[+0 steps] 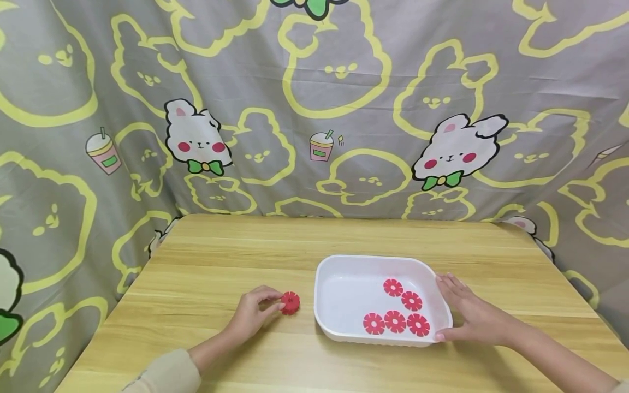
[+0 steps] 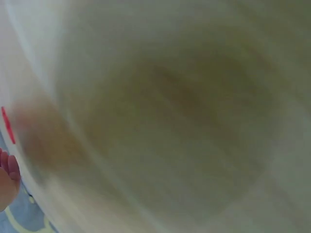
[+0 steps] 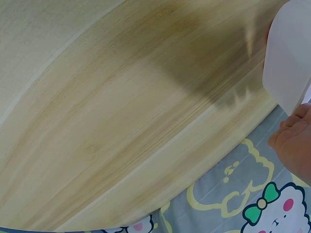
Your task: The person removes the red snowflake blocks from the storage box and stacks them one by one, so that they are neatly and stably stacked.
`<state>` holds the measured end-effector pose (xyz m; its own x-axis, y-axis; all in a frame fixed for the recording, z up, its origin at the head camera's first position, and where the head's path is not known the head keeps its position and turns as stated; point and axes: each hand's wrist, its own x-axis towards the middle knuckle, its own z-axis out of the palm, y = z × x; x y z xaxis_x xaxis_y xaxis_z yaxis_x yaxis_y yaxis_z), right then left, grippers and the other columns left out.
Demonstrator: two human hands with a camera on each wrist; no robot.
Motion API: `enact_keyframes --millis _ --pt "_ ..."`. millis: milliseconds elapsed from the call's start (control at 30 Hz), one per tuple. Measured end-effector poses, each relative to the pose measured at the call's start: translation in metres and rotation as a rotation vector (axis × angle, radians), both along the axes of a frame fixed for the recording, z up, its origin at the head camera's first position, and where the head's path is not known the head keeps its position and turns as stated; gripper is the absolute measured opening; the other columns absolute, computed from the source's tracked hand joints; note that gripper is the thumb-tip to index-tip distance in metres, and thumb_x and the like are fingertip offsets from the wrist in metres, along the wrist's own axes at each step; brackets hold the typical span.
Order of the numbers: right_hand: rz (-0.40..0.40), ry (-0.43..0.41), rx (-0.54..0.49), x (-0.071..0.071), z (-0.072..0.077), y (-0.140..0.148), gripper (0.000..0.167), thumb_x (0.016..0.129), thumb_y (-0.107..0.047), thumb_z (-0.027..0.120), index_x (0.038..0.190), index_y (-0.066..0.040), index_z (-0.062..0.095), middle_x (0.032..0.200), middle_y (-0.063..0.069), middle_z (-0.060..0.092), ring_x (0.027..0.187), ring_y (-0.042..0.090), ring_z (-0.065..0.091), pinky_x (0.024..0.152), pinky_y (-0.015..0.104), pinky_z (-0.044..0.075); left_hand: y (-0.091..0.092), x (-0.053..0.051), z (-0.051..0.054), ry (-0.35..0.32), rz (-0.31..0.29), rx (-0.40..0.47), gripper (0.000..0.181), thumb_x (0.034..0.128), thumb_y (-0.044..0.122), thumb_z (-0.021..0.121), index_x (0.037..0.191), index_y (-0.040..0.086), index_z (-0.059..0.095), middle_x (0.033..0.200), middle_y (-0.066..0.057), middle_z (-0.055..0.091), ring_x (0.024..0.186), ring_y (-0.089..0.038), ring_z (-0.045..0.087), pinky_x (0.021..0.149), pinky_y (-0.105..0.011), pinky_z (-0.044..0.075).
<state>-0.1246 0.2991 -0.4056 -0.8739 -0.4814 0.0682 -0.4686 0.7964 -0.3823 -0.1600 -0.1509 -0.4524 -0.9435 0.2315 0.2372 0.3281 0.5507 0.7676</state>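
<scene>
Grey cartoon-printed fabric [image 1: 344, 125] hangs behind your yellow wood-grain table [image 1: 221, 267]; any lettering on its pink printed cups' green labels [image 1: 111, 161] is too small to read. At left, your left hand [image 1: 254, 312] pinches a small red, round, notched plastic piece [image 1: 290, 303] over the tabletop, near the white rectangular plastic tray [image 1: 340, 299]. Five red, flower-shaped plastic discs [image 1: 389, 322] lie inside, mostly rightward. Your right hand [image 1: 475, 317] touches the tray's right end, thumb and fingers spread apart.

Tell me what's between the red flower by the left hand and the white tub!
Just bare wooden table between that red flower and the white tub; the head view shows it.
</scene>
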Motion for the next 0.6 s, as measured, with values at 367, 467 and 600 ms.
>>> enact_keyframes --millis 367,467,600 --pt "-0.003 0.000 0.000 0.0000 -0.0003 0.0002 0.108 0.069 -0.049 0.074 0.143 0.009 0.020 0.144 0.034 0.026 0.138 0.045 0.012 0.093 -0.005 -0.010 -0.0015 0.0016 -0.0110 0.032 0.014 -0.079 0.012 0.0768 0.011 0.073 0.088 0.005 0.071 0.086 -0.001 0.066 0.078 -0.013 0.062 0.068 -0.017 0.053" --pt "-0.003 0.000 0.000 -0.0001 -0.0002 0.0003 0.108 0.069 -0.049 0.075 0.143 0.009 0.020 0.144 0.034 0.026 0.138 0.046 0.013 0.093 -0.005 -0.010 -0.0012 0.0016 -0.0110 0.020 0.017 -0.086 0.013 0.0761 0.011 0.073 0.088 0.005 0.072 0.087 -0.001 0.065 0.078 -0.013 0.061 0.067 -0.017 0.053" --pt "-0.001 0.001 0.001 0.0002 -0.0004 0.0004 0.108 0.069 -0.049 0.075 0.143 0.008 0.020 0.144 0.034 0.026 0.138 0.046 0.013 0.093 -0.005 -0.010 -0.0012 0.0012 -0.0112 0.016 0.017 -0.092 0.013 0.0749 0.007 0.073 0.087 0.003 0.072 0.087 -0.001 0.064 0.078 -0.012 0.060 0.066 -0.016 0.052"
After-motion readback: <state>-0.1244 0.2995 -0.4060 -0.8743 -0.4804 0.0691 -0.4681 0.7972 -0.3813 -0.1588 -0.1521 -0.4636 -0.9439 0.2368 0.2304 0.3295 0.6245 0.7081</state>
